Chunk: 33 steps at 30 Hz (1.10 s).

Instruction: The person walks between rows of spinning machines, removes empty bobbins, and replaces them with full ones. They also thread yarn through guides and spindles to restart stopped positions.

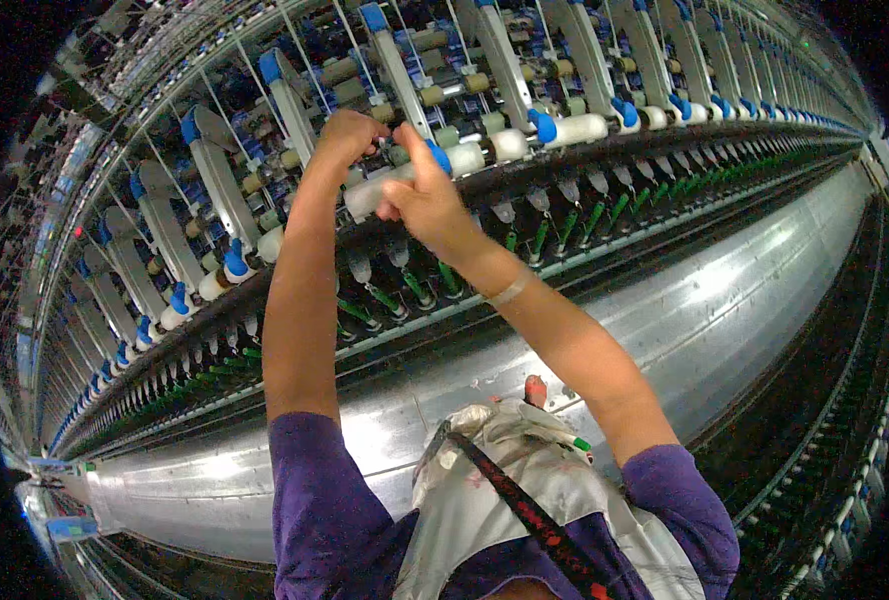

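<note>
Both my hands reach up to a long spinning machine, close together at its row of rollers. My left hand (350,137) has its fingers curled in beside a grey pressure arm (397,80); whatever they pinch, if anything, is too small to see. My right hand (430,200) is just to its right and lower, index finger stretched up toward the left fingers and thumb apart, with nothing visible held. Under the hands lies a white roller (366,198), partly covered by the right hand. A blue lever end (438,157) sits right behind the right hand.
More grey arms with blue ends (543,125) run along the machine both ways. Below the rollers stands a row of green spindles (540,240). A shiny metal floor (705,285) stretches along the aisle, and another machine row (815,480) stands at the lower right.
</note>
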Available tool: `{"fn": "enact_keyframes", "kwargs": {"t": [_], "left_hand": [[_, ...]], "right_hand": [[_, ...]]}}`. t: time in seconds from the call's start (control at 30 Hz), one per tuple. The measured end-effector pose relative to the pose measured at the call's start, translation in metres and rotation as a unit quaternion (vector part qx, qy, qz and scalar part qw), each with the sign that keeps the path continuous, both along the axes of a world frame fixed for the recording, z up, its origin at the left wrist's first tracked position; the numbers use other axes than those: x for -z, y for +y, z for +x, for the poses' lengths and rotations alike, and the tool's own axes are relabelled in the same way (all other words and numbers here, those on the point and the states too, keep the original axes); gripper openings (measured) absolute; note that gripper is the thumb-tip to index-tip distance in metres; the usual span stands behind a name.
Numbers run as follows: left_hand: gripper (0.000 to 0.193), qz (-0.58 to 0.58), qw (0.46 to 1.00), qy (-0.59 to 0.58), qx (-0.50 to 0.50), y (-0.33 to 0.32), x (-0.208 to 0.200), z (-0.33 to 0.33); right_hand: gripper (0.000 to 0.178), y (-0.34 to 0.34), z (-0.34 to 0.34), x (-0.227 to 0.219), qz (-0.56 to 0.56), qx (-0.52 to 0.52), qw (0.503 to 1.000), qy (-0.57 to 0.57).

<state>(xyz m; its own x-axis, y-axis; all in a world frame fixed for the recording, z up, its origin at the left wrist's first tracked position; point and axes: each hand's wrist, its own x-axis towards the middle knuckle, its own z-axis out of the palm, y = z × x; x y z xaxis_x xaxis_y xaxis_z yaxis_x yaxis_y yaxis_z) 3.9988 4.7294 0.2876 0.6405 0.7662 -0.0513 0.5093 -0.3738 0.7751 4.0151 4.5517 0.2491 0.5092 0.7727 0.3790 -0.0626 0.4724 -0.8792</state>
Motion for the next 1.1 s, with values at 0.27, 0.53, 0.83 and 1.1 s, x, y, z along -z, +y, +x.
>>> {"fn": "enact_keyframes", "kwargs": {"t": [0.27, 0.53, 0.83, 1.1], "left_hand": [[0.019, 0.048, 0.996, -0.037, 0.062, 0.008, -0.016, -0.003], [0.021, 0.169, 0.965, 0.161, 0.123, 0.02, 0.005, 0.011], [0.012, 0.339, 0.93, 0.142, -0.018, 0.005, 0.03, 0.013], [0.023, 0.251, 0.946, 0.195, 0.061, 0.002, 0.023, 0.007]], "right_hand": [[0.027, 0.081, 0.007, -0.02, -0.144, 0.068, 0.96, 0.229], [0.016, 0.038, -0.019, 0.019, -0.092, 0.027, 0.961, 0.258], [0.01, -0.013, -0.009, 0.077, -0.135, -0.149, 0.978, 0.057], [0.017, -0.117, -0.032, 0.205, -0.324, -0.18, 0.92, 0.127]]}}
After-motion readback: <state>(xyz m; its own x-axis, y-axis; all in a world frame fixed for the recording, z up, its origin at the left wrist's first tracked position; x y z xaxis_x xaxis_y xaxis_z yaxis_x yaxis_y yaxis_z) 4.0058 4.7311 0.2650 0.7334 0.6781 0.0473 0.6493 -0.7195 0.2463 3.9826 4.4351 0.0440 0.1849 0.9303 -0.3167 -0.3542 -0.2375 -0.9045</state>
